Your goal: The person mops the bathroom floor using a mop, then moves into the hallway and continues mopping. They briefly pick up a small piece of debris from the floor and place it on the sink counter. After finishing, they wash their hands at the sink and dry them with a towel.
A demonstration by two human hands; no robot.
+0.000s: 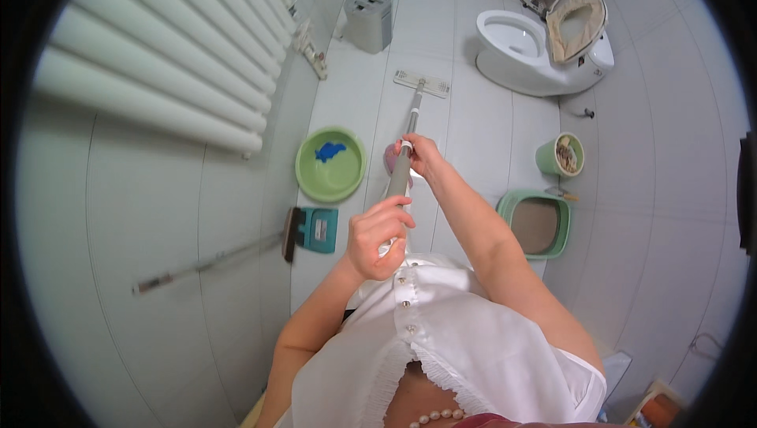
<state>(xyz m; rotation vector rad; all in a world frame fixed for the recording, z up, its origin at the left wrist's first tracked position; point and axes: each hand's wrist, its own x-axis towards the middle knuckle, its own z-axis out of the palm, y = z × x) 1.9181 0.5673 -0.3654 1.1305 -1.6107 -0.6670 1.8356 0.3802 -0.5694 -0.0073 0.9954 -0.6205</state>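
A flat mop with a grey pole (413,117) runs out ahead of me. Its flat white head (421,83) lies on the tiled floor beyond my feet. My right hand (423,153) is closed around the pole where the grey grip begins. Nearer my body, my left hand (378,240) curls around the top end of the grip, hiding part of it. A pink slipper (391,159) shows partly behind the pole. Left of the mop sits a round green basin (337,182) with a blue cloth (330,151) in it.
A toilet (514,43) with raised lid stands ahead right, near a grey bin (369,20). Along the right wall are a green trash bin (547,159) and a litter tray (565,238). A broom (288,235) and dustpan (325,230) stand at left below a white radiator (177,96).
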